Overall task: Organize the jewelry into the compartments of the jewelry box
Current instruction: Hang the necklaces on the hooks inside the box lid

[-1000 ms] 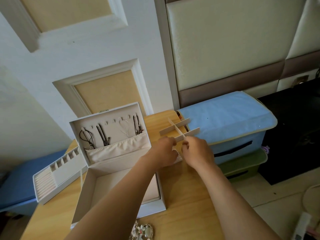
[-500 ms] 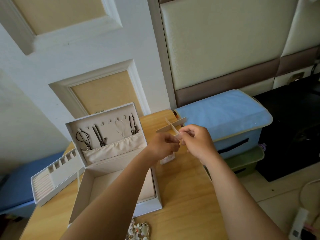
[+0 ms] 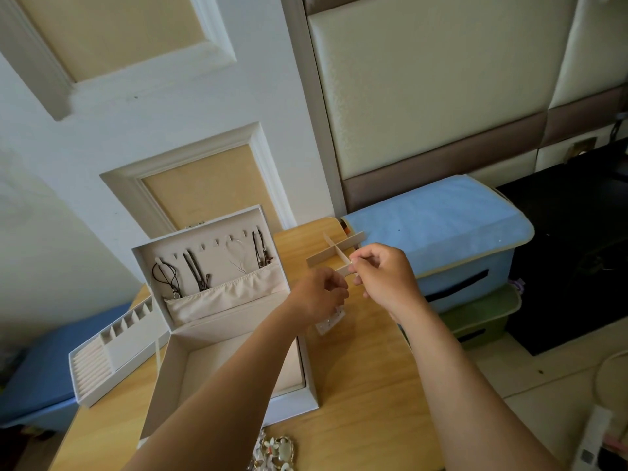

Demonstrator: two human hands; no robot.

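The white jewelry box (image 3: 307,389) stands open on the wooden table (image 3: 367,385), its deep bottom bare. Several necklaces (image 3: 197,271) hang inside the upright lid above a cloth pocket. My left hand (image 3: 317,294) grips a small clear earring card (image 3: 329,321) that hangs below its fingers, just right of the box. My right hand (image 3: 385,277) is close beside it, thumb and forefinger pinching something tiny that I cannot make out. A beige cross-shaped divider (image 3: 334,249) lies on the table behind both hands. A pile of shell-like jewelry (image 3: 277,453) sits at the near table edge.
The box's lift-out tray (image 3: 102,362), with ring rolls and small cells, rests at the table's left edge. A blue fabric storage bin (image 3: 441,229) on a green one (image 3: 482,317) stands against the table's right side. Behind are a white door and a padded wall.
Both hands have lifted off the divider. The left hand now holds the clear card, and the right hand has drawn slightly up and to the right of it.
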